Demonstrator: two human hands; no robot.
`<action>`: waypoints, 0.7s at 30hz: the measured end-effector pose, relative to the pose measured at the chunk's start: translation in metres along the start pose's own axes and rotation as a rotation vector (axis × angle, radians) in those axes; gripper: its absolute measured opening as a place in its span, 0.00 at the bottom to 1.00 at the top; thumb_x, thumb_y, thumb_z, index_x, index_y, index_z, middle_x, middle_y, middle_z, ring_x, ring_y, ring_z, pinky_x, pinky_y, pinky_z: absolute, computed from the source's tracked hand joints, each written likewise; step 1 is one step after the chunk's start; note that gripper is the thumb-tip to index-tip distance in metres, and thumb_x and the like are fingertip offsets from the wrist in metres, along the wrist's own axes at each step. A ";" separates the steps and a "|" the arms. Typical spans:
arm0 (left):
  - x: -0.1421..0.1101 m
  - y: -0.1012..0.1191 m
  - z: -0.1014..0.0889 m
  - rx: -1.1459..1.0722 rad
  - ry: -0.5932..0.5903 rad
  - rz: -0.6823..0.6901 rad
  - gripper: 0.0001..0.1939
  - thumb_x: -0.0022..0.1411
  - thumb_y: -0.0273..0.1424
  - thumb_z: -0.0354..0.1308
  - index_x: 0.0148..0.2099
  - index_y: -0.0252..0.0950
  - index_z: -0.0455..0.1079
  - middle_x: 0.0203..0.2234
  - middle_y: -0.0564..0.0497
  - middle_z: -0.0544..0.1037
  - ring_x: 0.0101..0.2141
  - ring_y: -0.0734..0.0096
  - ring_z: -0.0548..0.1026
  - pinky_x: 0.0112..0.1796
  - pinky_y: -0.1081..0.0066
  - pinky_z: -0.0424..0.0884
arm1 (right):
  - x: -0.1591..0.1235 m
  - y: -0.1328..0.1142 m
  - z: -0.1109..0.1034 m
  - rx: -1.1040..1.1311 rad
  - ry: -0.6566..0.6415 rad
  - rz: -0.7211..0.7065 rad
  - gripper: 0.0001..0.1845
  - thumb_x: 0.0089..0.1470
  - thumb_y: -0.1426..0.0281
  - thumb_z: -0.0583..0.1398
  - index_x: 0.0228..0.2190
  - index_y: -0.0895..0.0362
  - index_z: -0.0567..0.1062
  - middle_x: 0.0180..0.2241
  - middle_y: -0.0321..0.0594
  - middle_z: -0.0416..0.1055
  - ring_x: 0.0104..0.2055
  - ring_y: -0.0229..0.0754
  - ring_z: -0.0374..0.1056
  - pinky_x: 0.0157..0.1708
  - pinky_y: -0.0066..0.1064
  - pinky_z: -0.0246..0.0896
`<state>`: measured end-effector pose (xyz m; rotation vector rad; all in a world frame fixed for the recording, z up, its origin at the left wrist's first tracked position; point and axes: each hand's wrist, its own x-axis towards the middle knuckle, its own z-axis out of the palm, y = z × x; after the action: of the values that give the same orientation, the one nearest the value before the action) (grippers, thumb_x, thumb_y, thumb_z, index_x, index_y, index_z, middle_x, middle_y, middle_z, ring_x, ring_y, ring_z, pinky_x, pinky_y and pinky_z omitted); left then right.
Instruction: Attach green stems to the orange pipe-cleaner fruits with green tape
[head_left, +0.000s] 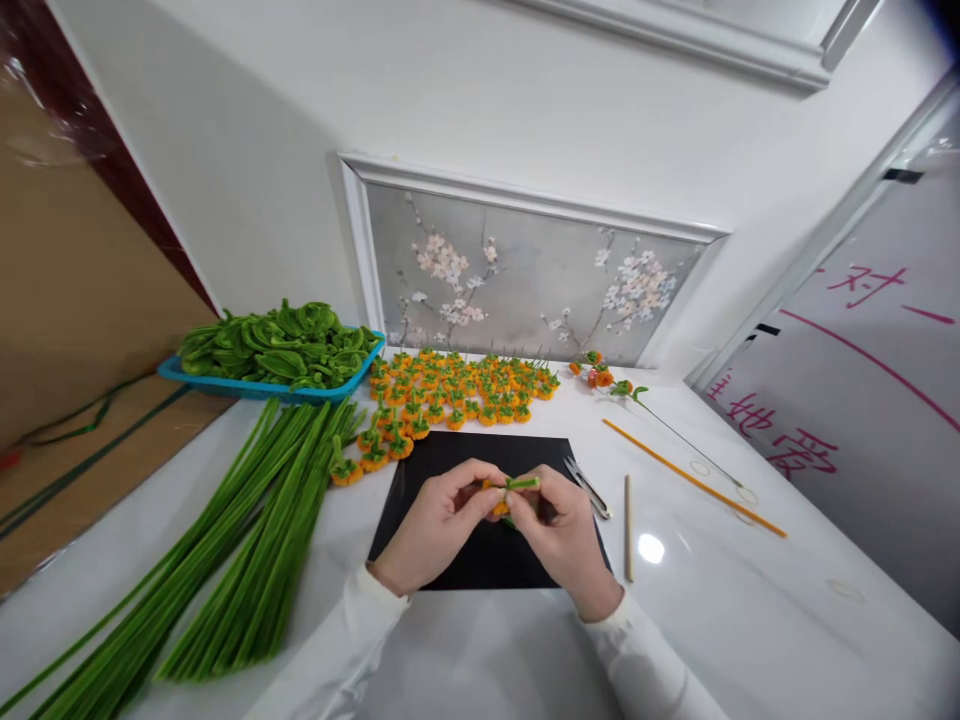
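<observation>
Above the black mat (465, 565), my left hand (442, 515) pinches a small orange pipe-cleaner flower (499, 508), partly hidden by the fingers. My right hand (562, 530) meets it fingertip to fingertip, closed on the short green pipe cleaner (525, 483) at the flower's base. Its green end sticks out to the right. Just right of that hand, small thread snips (589, 488) lie on the mat's edge. Many similar orange flowers with green bases (457, 385) stand in rows behind the mat.
A blue tray (300, 391) of looped green leaf pieces (281, 345) stands back left. Long green pipe cleaners (247, 560) lie in front of it. On the right are a wooden stick (629, 530), an orange pipe cleaner (690, 477) and a wire-stemmed flower sprig (622, 388). A wall rises behind.
</observation>
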<state>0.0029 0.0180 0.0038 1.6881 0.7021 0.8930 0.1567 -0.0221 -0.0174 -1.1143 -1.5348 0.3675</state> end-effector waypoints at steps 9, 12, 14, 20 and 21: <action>-0.004 0.004 0.001 0.241 0.006 0.087 0.09 0.63 0.33 0.50 0.39 0.35 0.69 0.37 0.48 0.74 0.34 0.70 0.72 0.33 0.74 0.68 | 0.000 0.000 0.001 -0.015 0.000 -0.011 0.05 0.50 0.75 0.58 0.24 0.58 0.71 0.20 0.32 0.61 0.21 0.33 0.55 0.20 0.25 0.51; -0.004 0.004 0.007 0.288 0.072 0.112 0.06 0.58 0.31 0.57 0.38 0.36 0.68 0.43 0.46 0.71 0.37 0.69 0.71 0.34 0.74 0.69 | -0.003 0.003 0.007 -0.060 0.024 -0.042 0.04 0.47 0.77 0.57 0.23 0.58 0.69 0.21 0.33 0.61 0.21 0.33 0.55 0.21 0.25 0.50; -0.004 0.001 0.009 0.311 0.116 0.088 0.04 0.57 0.31 0.57 0.34 0.36 0.67 0.38 0.48 0.72 0.34 0.71 0.71 0.33 0.74 0.68 | -0.005 0.005 0.011 -0.101 0.038 -0.081 0.06 0.46 0.78 0.56 0.21 0.58 0.67 0.21 0.33 0.60 0.21 0.33 0.54 0.21 0.25 0.49; 0.000 -0.007 0.003 0.260 0.104 0.028 0.11 0.63 0.33 0.51 0.30 0.34 0.66 0.29 0.51 0.70 0.27 0.75 0.67 0.27 0.75 0.64 | -0.005 0.004 0.016 -0.146 -0.001 -0.042 0.10 0.49 0.78 0.55 0.19 0.57 0.63 0.19 0.31 0.57 0.21 0.32 0.54 0.22 0.25 0.49; 0.000 -0.007 0.002 0.265 0.096 0.032 0.11 0.63 0.33 0.51 0.29 0.34 0.66 0.29 0.51 0.70 0.27 0.75 0.67 0.27 0.75 0.64 | -0.004 0.003 0.015 -0.137 -0.012 -0.010 0.10 0.49 0.77 0.55 0.19 0.57 0.64 0.19 0.30 0.57 0.21 0.32 0.54 0.22 0.25 0.50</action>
<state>0.0040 0.0191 -0.0031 1.9033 0.8921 0.9404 0.1439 -0.0186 -0.0270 -1.2118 -1.5946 0.2651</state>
